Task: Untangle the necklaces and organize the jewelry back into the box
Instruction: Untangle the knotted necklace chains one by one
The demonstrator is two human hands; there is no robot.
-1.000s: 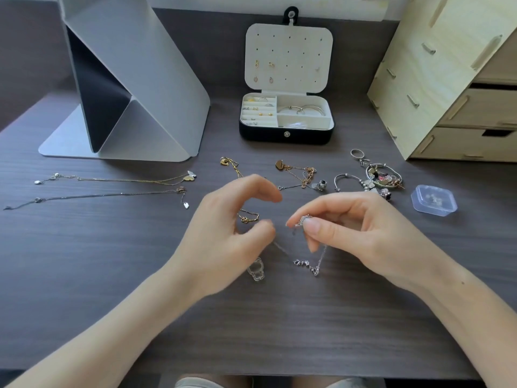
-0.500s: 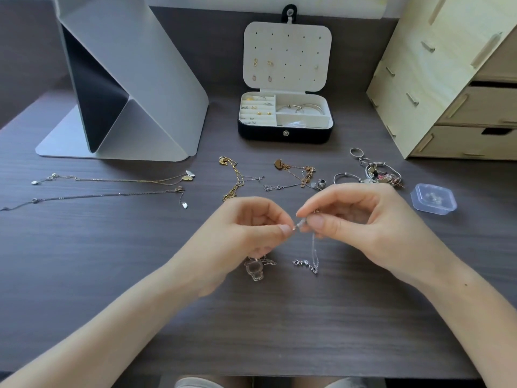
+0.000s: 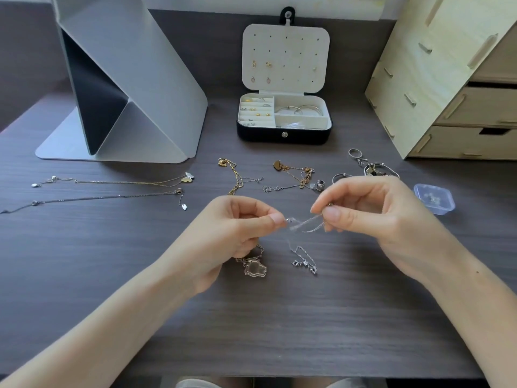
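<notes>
- A dark wood-grain desk (image 3: 84, 275) fills the view. A grey folded stand (image 3: 140, 93) sits at the back left and a plywood drawer unit (image 3: 447, 79) at the back right.
- The jewelry box (image 3: 284, 135) stands open at the back centre with its lid upright. Earrings are pinned in the lid, and small studs and hoops lie in the compartments.
- The left hand (image 3: 223, 236) pinches one end of a fine silver chain (image 3: 306, 222) between thumb and forefinger. The right hand (image 3: 372, 217) pinches the other end the same way.
- The held span runs left to right between the two pinches, rising slightly toward the right. The slack drops toward the person, and its small silver charm (image 3: 303, 264) is down at the desk.
- A clear-framed pendant (image 3: 255, 268) lies just under the left hand. I cannot tell whether it is tangled with the held chain.
- The box lies straight ahead, well beyond both hands, and neither hand is clearly nearer. The next move is probably to tease the span apart sideways.
- Two necklaces (image 3: 112, 182) lie straightened at the left.
- A gold chain (image 3: 236, 177), a heart-pendant tangle (image 3: 300, 175) and a heap of rings and bangles (image 3: 375, 169) remain between the hands and the box.
- A small clear plastic case (image 3: 433, 201) sits at the right.
- No brand, label or writing can be read anywhere.
</notes>
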